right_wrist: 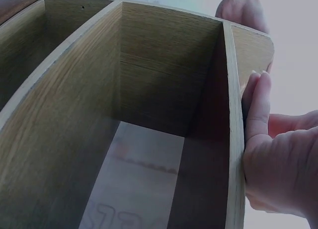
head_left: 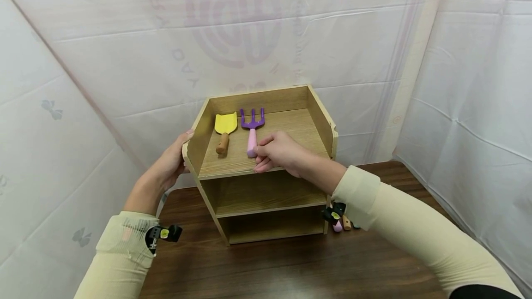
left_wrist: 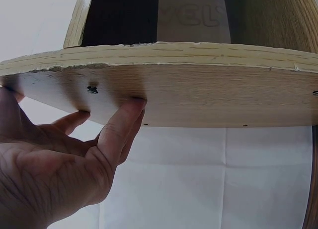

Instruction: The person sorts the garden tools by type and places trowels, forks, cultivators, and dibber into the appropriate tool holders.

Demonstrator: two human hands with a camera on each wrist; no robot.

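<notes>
A small purple garden fork (head_left: 252, 126) with a pink handle lies on the top tier of a wooden shelf (head_left: 287, 126), tines toward the back. At the handle's near end, my right hand (head_left: 280, 153) pinches it between thumb and fingers. In the right wrist view the right hand (right_wrist: 278, 159) is close along the shelf's edge, and the fork is hidden. Left of the fork lies a small yellow shovel (head_left: 226, 123) with a wooden handle. My left hand (head_left: 168, 163) steadies the shelf's left side; in the left wrist view its spread fingers (left_wrist: 124, 117) press the outer panel.
Below the top are two lower tiers, their front openings facing me. The shelf stands on a dark wooden table (head_left: 291, 266). Beside its right foot, partly behind my right sleeve, lie several tool handles (head_left: 347, 223). White sheeting (head_left: 158, 68) hangs behind and at both sides.
</notes>
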